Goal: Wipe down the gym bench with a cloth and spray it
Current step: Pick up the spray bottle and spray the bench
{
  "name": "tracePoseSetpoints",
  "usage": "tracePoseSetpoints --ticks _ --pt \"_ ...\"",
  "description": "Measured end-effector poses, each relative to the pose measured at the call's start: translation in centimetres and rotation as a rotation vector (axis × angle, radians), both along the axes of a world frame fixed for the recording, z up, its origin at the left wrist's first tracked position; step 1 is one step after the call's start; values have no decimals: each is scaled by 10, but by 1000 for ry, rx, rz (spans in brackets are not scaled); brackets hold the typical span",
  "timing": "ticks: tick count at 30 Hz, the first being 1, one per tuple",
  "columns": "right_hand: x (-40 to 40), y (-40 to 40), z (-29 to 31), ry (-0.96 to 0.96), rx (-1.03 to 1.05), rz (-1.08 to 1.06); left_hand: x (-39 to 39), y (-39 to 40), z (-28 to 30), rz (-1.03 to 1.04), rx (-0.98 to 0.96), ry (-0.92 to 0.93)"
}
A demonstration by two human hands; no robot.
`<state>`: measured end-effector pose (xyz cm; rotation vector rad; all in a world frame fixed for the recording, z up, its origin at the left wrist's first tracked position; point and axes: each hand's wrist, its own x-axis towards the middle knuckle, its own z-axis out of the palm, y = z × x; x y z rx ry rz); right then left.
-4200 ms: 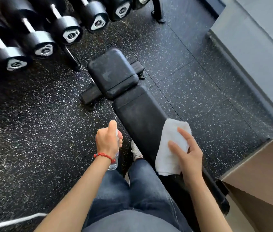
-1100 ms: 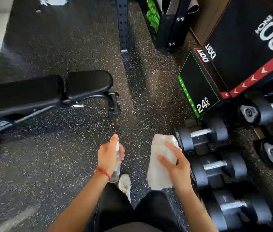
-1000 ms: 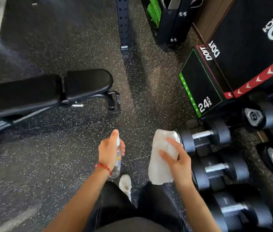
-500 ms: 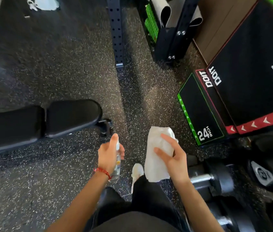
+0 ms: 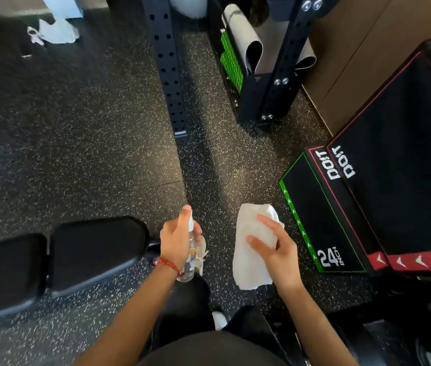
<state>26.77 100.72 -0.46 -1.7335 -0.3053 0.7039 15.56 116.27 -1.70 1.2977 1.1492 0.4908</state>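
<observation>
Speckled rubber gym floor [image 5: 82,143], plyo boxes [image 5: 322,215] at right. Bench [image 5: 95,249] lower left, untouched. Left hand [image 5: 177,241] grips spray bottle [image 5: 190,256], forefinger on nozzle; right hand [image 5: 275,249] holds cloth [image 5: 251,249], fingers loosely curled. Risks: nozzle aimed past bench, mist lands on floor; loose cloth may slip.

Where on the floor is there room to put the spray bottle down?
Bare floor lies left of the upright post, beyond the bench. A narrower strip runs between post and plyo box. Crowded: the rack and stacked boxes to the right.
</observation>
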Motion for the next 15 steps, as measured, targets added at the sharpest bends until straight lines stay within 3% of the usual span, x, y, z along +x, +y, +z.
tracePoseSetpoints --ticks 9,15 --pt "102 116 6 -38 2 -129 123 135 11 -126 -1 13" --pt "159 152 2 -12 -5 -192 198 176 4 -183 5 26"
